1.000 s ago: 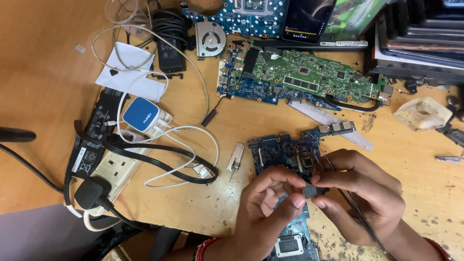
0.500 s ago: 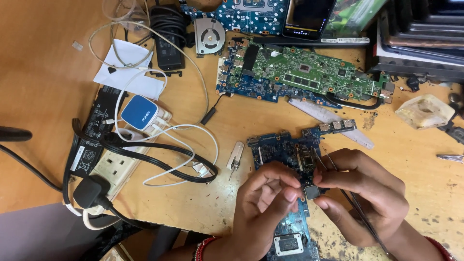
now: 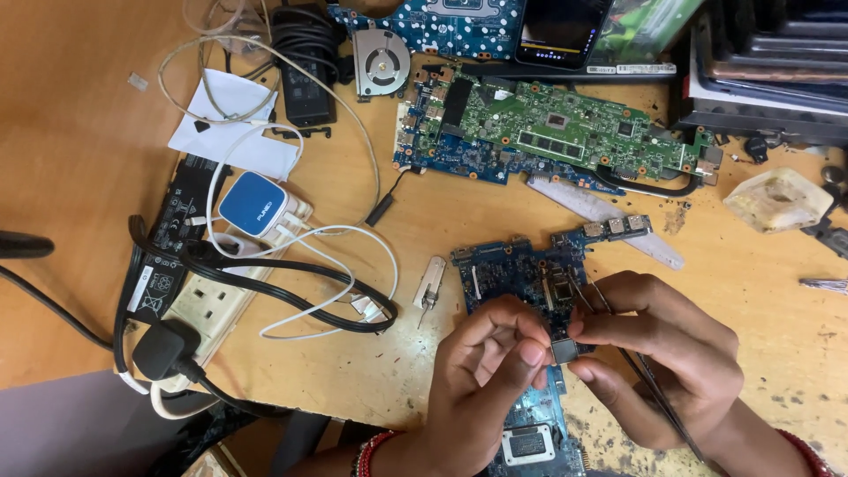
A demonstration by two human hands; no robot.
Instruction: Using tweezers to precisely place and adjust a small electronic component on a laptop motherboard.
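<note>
Since a moment ago the two hands have stayed almost in the same place over the blue circuit board (image 3: 521,274), only the fingers of the left hand have curled a little tighter. The left hand (image 3: 490,380) and the right hand (image 3: 671,353) meet above the board, and between their fingertips they pinch a small dark square chip (image 3: 565,351); both hands are closed on it. The right hand holds also thin metal tweezers (image 3: 658,389), which run along the palm toward the wrist. The board lies flat on the wooden table (image 3: 71,106), near its front edge, partly hidden under the hands. Farther back lies a larger green circuit board (image 3: 565,128), and at the left a white power strip (image 3: 208,305) with a black plug (image 3: 163,349) and tangled cables.
</note>
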